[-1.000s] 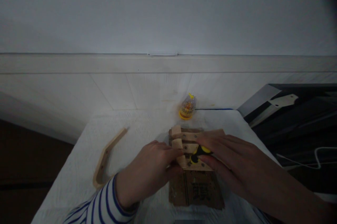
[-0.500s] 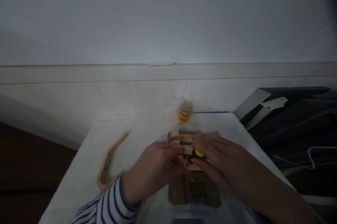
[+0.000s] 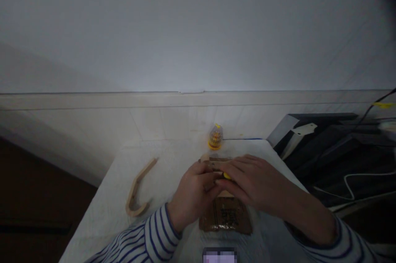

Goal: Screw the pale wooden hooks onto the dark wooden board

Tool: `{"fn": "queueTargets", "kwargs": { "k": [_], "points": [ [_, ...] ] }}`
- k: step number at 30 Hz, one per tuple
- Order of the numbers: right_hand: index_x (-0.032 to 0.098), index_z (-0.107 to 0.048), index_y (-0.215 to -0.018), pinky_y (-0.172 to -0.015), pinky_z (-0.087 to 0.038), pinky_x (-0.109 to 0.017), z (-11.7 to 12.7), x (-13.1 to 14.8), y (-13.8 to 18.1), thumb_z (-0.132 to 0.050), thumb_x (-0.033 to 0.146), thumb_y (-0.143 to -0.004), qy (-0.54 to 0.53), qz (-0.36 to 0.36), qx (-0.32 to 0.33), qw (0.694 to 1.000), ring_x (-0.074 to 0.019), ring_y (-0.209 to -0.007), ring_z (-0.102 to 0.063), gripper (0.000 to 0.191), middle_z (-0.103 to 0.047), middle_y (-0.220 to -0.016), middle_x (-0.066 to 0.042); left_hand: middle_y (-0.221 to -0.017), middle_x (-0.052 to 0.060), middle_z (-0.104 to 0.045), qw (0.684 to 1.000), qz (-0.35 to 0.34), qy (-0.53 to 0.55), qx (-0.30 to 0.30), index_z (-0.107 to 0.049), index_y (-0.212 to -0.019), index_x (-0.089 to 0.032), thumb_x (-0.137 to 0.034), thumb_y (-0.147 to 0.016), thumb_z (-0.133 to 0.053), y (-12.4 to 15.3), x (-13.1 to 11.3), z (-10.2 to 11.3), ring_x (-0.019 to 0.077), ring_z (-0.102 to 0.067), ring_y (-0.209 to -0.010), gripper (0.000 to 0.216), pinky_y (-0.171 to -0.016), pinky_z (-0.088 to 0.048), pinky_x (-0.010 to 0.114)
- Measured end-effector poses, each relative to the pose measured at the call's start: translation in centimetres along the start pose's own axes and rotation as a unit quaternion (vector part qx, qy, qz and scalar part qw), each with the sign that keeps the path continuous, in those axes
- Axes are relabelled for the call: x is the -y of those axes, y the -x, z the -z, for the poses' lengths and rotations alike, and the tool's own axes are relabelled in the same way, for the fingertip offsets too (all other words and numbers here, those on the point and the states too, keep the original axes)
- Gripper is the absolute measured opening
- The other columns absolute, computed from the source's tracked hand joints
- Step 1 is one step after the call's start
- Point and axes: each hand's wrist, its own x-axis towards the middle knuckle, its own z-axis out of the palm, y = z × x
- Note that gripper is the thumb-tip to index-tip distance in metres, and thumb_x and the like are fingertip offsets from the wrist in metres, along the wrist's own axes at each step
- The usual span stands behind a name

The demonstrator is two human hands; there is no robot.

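Note:
My left hand (image 3: 193, 195) and my right hand (image 3: 252, 184) meet over a small wooden assembly (image 3: 213, 163) of screwed slats that lies on a brown cardboard piece (image 3: 227, 215). The left hand's fingers are curled round the slats. The right hand's fingers close on a small yellow and black tool (image 3: 227, 176), mostly hidden under them. Both sleeves are striped blue and white.
A curved wooden piece (image 3: 138, 194) lies at the left of the white table (image 3: 173, 160). A small yellow-based clear container (image 3: 215, 137) stands at the far edge. Dark equipment with a white bracket (image 3: 298, 135) and white cable (image 3: 355, 184) sits to the right.
The view has tilted up and back, so everything sits lower and smaller. My hands have closed in over the wooden assembly and hide more of it and of the yellow tool.

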Motion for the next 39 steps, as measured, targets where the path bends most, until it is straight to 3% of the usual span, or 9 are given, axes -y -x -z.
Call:
{"fn": "queueTargets", "kwargs": {
  "k": [2,6,9,17,24,29,32,36,39],
  "points": [
    [0.015,-0.059,-0.091,-0.063,-0.044,-0.037,0.3,-0.2,-0.6,-0.042,0.035,-0.091,0.058,0.028,0.014,0.998,-0.0221,-0.07,-0.06,0.027,-0.066,-0.078,-0.007,-0.092,0.007,-0.064,1.0,-0.023,0.018,-0.002,-0.068,-0.094,-0.018,-0.022,-0.082,-0.061,0.0,-0.2,0.1,0.0181,-0.058,-0.089,0.015,-0.079,-0.049,0.03],
    [0.015,-0.058,-0.081,-0.059,-0.038,-0.032,0.3,-0.9,-1.8,-0.04,0.034,-0.09,0.098,0.114,0.035,0.988,-0.0192,-0.066,-0.057,0.028,-0.063,-0.074,-0.006,-0.095,0.007,-0.065,0.997,-0.062,0.035,0.002,-0.069,-0.085,-0.018,-0.024,-0.084,-0.057,0.0,-0.3,0.3,0.0168,-0.059,-0.089,0.013,-0.079,-0.049,0.029],
    [0.016,-0.059,-0.081,-0.056,-0.034,-0.031,-0.2,-1.3,-2.2,-0.04,0.032,-0.089,0.1,0.129,0.046,0.986,-0.0174,-0.063,-0.055,0.027,-0.064,-0.072,-0.006,-0.091,0.006,-0.066,0.997,-0.076,0.031,-0.006,-0.069,-0.082,-0.018,-0.025,-0.084,-0.058,-0.1,0.0,0.2,0.0165,-0.06,-0.086,0.014,-0.077,-0.048,0.028],
    [0.015,-0.061,-0.08,-0.05,-0.028,-0.029,-1.2,-0.9,-1.7,-0.039,0.026,-0.087,0.093,0.068,0.043,0.992,-0.0164,-0.056,-0.056,0.026,-0.067,-0.069,-0.006,-0.08,0.004,-0.067,0.996,-0.081,0.018,-0.018,-0.066,-0.067,-0.017,-0.021,-0.08,-0.062,-0.1,0.8,-0.8,0.0171,-0.06,-0.08,0.015,-0.075,-0.047,0.029],
    [0.015,-0.061,-0.071,-0.046,-0.022,-0.029,-1.1,-0.2,-1.5,-0.037,0.025,-0.087,0.092,-0.003,0.035,0.995,-0.0167,-0.051,-0.056,0.031,-0.065,-0.062,-0.007,-0.087,0.004,-0.068,0.995,-0.098,0.021,-0.024,-0.068,-0.074,-0.018,-0.022,-0.081,-0.061,0.0,1.0,-1.0,0.0171,-0.06,-0.087,0.011,-0.08,-0.047,0.029],
    [0.016,-0.06,-0.072,-0.048,-0.028,-0.028,-1.3,0.0,-1.4,-0.038,0.027,-0.088,0.074,-0.027,0.029,0.996,-0.0169,-0.053,-0.057,0.029,-0.064,-0.062,-0.006,-0.085,0.004,-0.068,0.997,-0.071,0.0,-0.021,-0.069,-0.077,-0.018,-0.025,-0.079,-0.064,0.1,0.9,-0.9,0.0174,-0.06,-0.084,0.009,-0.076,-0.047,0.029],
    [0.016,-0.059,-0.082,-0.055,-0.038,-0.027,-1.1,-0.2,-0.7,-0.037,0.033,-0.092,0.027,-0.043,0.015,0.999,-0.0169,-0.065,-0.06,0.03,-0.066,-0.073,-0.005,-0.09,0.004,-0.068,0.997,-0.075,0.003,-0.025,-0.069,-0.082,-0.019,-0.025,-0.081,-0.062,0.0,0.8,-0.7,0.0173,-0.06,-0.087,0.01,-0.08,-0.047,0.03],
    [0.019,-0.053,-0.114,-0.067,-0.047,-0.027,-0.3,-0.8,0.5,-0.046,0.032,-0.089,-0.214,-0.097,-0.01,0.972,-0.015,-0.082,-0.061,0.029,-0.064,-0.104,-0.006,-0.09,0.004,-0.067,0.998,-0.059,-0.015,-0.032,-0.069,-0.09,-0.023,-0.025,-0.08,-0.064,0.1,0.8,-0.4,0.0183,-0.06,-0.088,0.011,-0.082,-0.046,0.033],
    [0.025,-0.05,-0.122,-0.082,-0.047,-0.03,-0.1,-1.2,0.9,-0.046,0.023,-0.089,-0.252,-0.059,-0.006,0.966,-0.0161,-0.1,-0.058,0.033,-0.061,-0.116,-0.004,-0.091,0.004,-0.067,0.998,-0.044,-0.016,-0.035,-0.069,-0.092,-0.023,-0.025,-0.08,-0.064,0.2,0.9,-0.5,0.0192,-0.06,-0.089,0.014,-0.081,-0.047,0.034]
  ]
}}
